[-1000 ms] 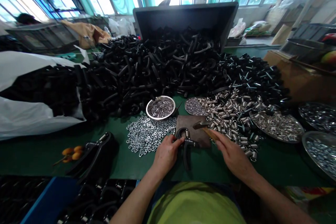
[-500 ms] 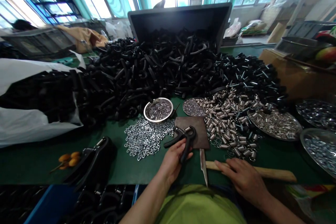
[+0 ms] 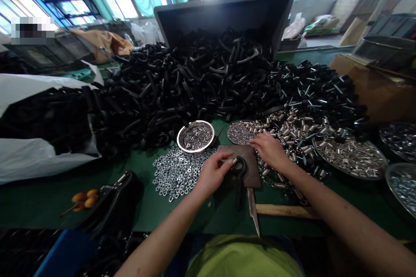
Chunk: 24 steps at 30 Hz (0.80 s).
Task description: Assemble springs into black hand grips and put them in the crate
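Observation:
A black hand grip exerciser [image 3: 239, 181] with a small coil spring at its top lies partly over the dark metal plate [image 3: 251, 171]. My left hand [image 3: 212, 174] is closed at its upper left, thumb and fingers around the spring end and hiding part of it. My right hand [image 3: 269, 150] hovers beside the shallow dish of small metal pieces [image 3: 239, 133], its fingertips pinched together at the dish's right edge. Whatever they pinch is too small to make out. The hammer [image 3: 282, 210], its wooden handle under my right forearm, lies untouched on the green table.
Loose nuts [image 3: 177, 173] spread left of the plate, below a steel bowl of pins [image 3: 196, 136]. Springs [image 3: 289, 132] are heaped to the right, near a tray of pins [image 3: 354, 156]. Black handles [image 3: 195, 78] pile up behind. Orange fruits [image 3: 85, 199] lie at left.
My right hand has left the hammer handle and moved up to the dish of small pieces. My left hand has shifted up to the exerciser's spring end, and the exerciser has turned and lies lower.

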Each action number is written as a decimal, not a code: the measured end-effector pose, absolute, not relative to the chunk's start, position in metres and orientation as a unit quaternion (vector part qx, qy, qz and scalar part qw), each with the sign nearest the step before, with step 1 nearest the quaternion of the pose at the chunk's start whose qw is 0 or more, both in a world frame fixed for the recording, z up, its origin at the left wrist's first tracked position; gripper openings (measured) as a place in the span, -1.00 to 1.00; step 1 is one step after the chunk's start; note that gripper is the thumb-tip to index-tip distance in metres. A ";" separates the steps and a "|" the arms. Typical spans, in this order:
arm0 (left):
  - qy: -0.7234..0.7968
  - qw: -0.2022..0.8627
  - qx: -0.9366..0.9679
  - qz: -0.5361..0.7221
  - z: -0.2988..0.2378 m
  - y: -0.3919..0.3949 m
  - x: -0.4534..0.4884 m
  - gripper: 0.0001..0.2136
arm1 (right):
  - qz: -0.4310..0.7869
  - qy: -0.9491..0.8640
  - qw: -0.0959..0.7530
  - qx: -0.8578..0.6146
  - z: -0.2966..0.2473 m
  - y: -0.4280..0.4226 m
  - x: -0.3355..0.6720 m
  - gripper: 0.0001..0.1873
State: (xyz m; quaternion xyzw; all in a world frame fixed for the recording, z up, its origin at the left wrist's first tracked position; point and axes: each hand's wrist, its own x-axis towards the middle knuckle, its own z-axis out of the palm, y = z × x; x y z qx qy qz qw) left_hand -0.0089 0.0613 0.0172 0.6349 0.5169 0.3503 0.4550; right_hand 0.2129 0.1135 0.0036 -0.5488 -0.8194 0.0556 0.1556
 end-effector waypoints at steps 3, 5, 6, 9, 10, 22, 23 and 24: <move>0.539 0.248 0.760 0.264 0.009 0.121 0.003 -0.79 | 0.051 -0.815 0.129 -0.562 -0.003 0.159 0.196 -0.82; 0.545 0.158 0.802 0.188 0.001 0.154 0.016 -0.80 | 0.051 -0.813 0.113 -0.569 -0.010 0.175 0.187 -0.86; 0.546 0.142 0.808 0.167 -0.004 0.167 0.022 -0.81 | 0.053 -0.811 0.107 -0.573 -0.013 0.180 0.184 -0.86; 0.551 0.136 0.810 0.143 -0.017 0.191 0.037 -0.85 | 0.062 -0.801 0.099 -0.587 -0.020 0.186 0.181 -0.85; 0.553 0.137 0.810 0.140 -0.021 0.195 0.040 -0.87 | 0.066 -0.796 0.099 -0.593 -0.022 0.187 0.181 -0.85; 0.566 0.216 0.769 0.205 -0.026 0.203 0.038 -0.88 | 0.156 -0.712 0.229 -0.645 -0.008 0.175 0.202 -0.79; 0.562 0.231 0.766 0.211 -0.022 0.200 0.036 -0.88 | 0.170 -0.709 0.243 -0.640 -0.006 0.171 0.202 -0.78; 0.555 0.246 0.765 0.215 -0.019 0.195 0.032 -0.87 | 0.188 -0.708 0.256 -0.631 -0.004 0.165 0.203 -0.77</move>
